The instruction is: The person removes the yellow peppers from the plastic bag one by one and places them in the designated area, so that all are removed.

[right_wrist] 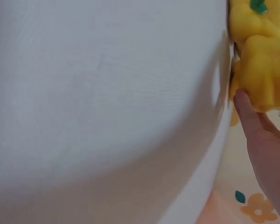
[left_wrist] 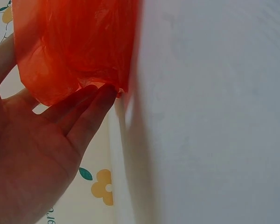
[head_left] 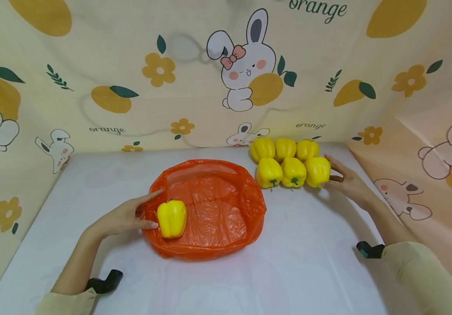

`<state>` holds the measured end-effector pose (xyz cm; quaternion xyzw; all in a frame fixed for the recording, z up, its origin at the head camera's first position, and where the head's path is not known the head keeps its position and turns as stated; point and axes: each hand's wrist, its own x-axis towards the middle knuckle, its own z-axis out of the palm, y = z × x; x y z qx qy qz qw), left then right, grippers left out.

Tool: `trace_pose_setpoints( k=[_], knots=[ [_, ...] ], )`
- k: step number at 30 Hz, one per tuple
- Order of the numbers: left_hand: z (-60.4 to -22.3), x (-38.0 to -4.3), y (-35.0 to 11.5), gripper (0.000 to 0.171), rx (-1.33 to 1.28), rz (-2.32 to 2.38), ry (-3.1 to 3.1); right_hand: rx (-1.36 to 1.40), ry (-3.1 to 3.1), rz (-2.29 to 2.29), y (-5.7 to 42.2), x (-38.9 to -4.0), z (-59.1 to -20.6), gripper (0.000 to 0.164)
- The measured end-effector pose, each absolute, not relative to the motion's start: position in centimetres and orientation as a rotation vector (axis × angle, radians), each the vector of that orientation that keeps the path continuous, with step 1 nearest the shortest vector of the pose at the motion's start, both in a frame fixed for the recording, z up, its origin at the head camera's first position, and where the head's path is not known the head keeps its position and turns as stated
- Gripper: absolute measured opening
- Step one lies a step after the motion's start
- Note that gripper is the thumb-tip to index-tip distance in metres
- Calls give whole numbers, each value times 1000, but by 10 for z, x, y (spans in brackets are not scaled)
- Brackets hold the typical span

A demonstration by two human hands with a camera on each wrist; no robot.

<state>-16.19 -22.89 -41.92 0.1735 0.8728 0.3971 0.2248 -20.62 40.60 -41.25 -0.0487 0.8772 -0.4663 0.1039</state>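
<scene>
An open red plastic bag [head_left: 226,214] sits mid-table, its rim spread wide. One yellow bell pepper [head_left: 172,218] lies inside, against the left side. My left hand [head_left: 125,214] holds the bag's left rim, thumb and forefinger over the edge. In the left wrist view, other fingertips [left_wrist: 102,100] sit behind the bag's translucent wall. At the back right, my right hand [head_left: 345,181] grips the front-right yellow bell pepper [head_left: 318,172] of a group, thumb on the near side and fingers behind. The right wrist view shows this pepper [right_wrist: 266,74] beside another with a green stem.
More yellow bell peppers [head_left: 285,150] stand in two rows to the left of the gripped one, close to the bag's right rim. A printed cloth [head_left: 194,100] walls the back and sides of the white table [head_left: 308,262].
</scene>
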Motion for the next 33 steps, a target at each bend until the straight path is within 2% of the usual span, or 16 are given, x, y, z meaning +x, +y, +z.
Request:
trace_pose_setpoints(
  k=[27,33],
  knots=[
    [-422,-162,-230,88,511,1107,2410,-102,2591,-1352,405,-212,-428,99],
    [-423,-162,-231,87,519,1111,2408,-121,2713,-1318,404,-215,-425,94]
  ],
)
